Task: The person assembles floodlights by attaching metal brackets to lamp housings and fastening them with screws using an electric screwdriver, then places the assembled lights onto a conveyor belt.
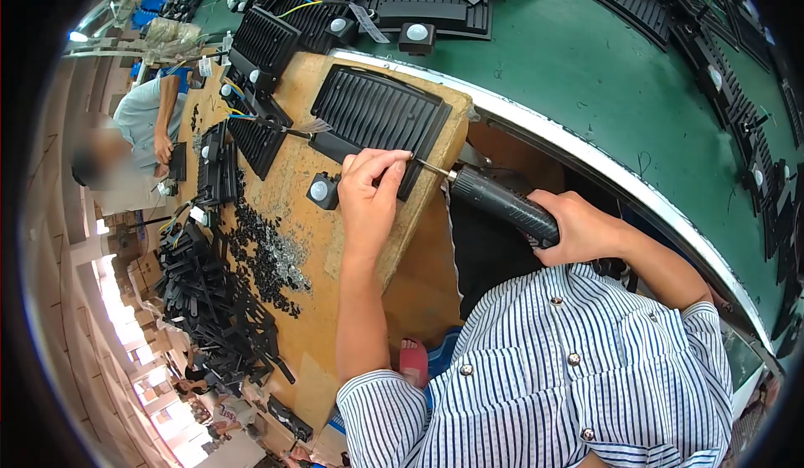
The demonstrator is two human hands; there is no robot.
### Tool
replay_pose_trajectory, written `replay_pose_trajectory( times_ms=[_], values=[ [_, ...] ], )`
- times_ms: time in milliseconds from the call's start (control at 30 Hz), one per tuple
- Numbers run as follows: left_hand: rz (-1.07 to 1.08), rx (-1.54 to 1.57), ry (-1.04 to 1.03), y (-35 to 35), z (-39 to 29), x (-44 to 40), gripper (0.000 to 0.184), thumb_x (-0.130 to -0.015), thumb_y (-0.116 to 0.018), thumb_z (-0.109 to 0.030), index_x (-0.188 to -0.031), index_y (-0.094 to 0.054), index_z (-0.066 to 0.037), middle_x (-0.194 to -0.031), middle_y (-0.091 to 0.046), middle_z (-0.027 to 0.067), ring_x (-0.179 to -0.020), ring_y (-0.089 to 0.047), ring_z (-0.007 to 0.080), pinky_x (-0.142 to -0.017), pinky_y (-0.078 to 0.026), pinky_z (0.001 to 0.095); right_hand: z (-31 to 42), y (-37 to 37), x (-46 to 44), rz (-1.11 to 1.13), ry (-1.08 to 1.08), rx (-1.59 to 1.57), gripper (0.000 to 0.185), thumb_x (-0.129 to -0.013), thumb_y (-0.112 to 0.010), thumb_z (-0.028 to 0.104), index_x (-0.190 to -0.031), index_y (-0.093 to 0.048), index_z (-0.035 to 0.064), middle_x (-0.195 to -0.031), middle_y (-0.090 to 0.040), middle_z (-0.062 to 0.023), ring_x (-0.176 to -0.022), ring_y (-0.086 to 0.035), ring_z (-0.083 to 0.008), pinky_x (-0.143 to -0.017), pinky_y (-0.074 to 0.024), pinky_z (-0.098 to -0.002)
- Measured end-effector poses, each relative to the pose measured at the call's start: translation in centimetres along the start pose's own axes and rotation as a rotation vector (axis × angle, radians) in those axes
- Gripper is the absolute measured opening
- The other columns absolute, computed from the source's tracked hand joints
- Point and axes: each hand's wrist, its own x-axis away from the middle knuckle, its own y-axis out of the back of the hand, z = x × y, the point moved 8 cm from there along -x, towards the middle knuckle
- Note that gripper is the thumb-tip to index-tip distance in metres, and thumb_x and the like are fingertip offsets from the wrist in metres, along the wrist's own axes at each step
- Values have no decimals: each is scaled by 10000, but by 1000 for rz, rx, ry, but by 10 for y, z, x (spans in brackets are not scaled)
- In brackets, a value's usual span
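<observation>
My right hand [578,227] is wrapped round the rear of a black electric screwdriver [502,204], whose thin bit points left. At the tip of the bit, my left hand [370,187] is closed in a pinch. What sits between its fingertips is too small to make out. Just beyond the fingers a black ribbed lamp housing [377,108] lies on the wooden workbench [314,250], and the bit's tip is near its close edge. A black motion sensor with a white dome [322,190] stands beside my left hand.
Small black and clear parts [272,254] are scattered on the bench, beside a heap of black brackets [205,292]. More ribbed housings [427,3] lie on the green table [536,74], which has a white edge. A co-worker [146,125] handles a black part across the bench.
</observation>
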Motion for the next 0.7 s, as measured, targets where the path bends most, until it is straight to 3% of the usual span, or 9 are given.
replay_pose_trajectory(
  times_ms=[33,133,233,267,367,400,500,533,700],
  values=[
    [19,-15,-54,1,-3,0,104,-792,-632,-31,-882,-684,-27,-808,-613,60,-769,-505,198,-678,-416,291,0,1,0,-3,-10,-2,424,-625,-696,71,-1002,-540,-46,-798,-629,-150,-685,-636,-227,-651,-507,-309],
    [-31,-173,-209,5,-11,5,169,-795,-609,-9,-953,-666,-27,-853,-584,80,-804,-531,226,-667,-446,311,3,2,-1,33,-12,40,576,-647,-684,126,-1140,-481,-91,-756,-610,-209,-685,-630,-282,-663,-503,-338],
    [-217,-534,-343,1,-12,6,237,-794,-604,-16,-1029,-637,-31,-913,-558,82,-847,-555,239,-648,-467,315,2,5,-2,32,-58,60,571,-647,-680,124,-1134,-480,-97,-763,-612,-218,-698,-633,-294,-675,-505,-346],
    [-144,-678,-346,-11,-6,8,231,-792,-613,-53,-1022,-624,-41,-950,-557,75,-934,-547,258,-727,-458,347,4,5,-3,36,-61,65,570,-646,-680,124,-1132,-480,-97,-765,-612,-221,-704,-634,-298,-680,-505,-348],
    [-235,-715,-351,-5,-18,6,171,-794,-620,-95,-961,-620,-58,-990,-551,74,-1023,-507,282,-849,-403,397,8,6,-2,42,-74,83,570,-644,-681,124,-1129,-479,-98,-771,-614,-229,-718,-637,-307,-692,-506,-353],
    [-228,-523,-272,-3,-7,2,121,-800,-597,-91,-918,-598,-66,-1020,-546,77,-1073,-470,291,-923,-330,431,9,7,-1,44,-79,93,570,-644,-681,125,-1128,-479,-98,-774,-615,-232,-721,-638,-309,-695,-507,-354],
    [-192,-372,-237,-5,6,-2,123,-796,-555,-50,-915,-579,-71,-1035,-541,73,-1045,-476,288,-906,-329,423,14,11,0,44,-117,112,565,-643,-683,127,-1121,-482,-96,-783,-617,-237,-730,-641,-311,-699,-507,-356],
    [-206,-420,-240,-6,2,-5,135,-786,-492,-22,-898,-553,-67,-1001,-545,90,-962,-486,291,-860,-336,423,15,11,0,42,-133,115,561,-642,-684,127,-1117,-484,-95,-785,-618,-238,-733,-642,-311,-700,-507,-356],
    [-288,-437,-266,-12,0,-9,119,-722,-500,-22,-814,-533,-90,-894,-547,56,-932,-492,274,-817,-330,426,17,15,10,34,-149,108,540,-638,-689,129,-1095,-499,-88,-806,-626,-238,-746,-644,-314,-706,-508,-357]
  ],
)
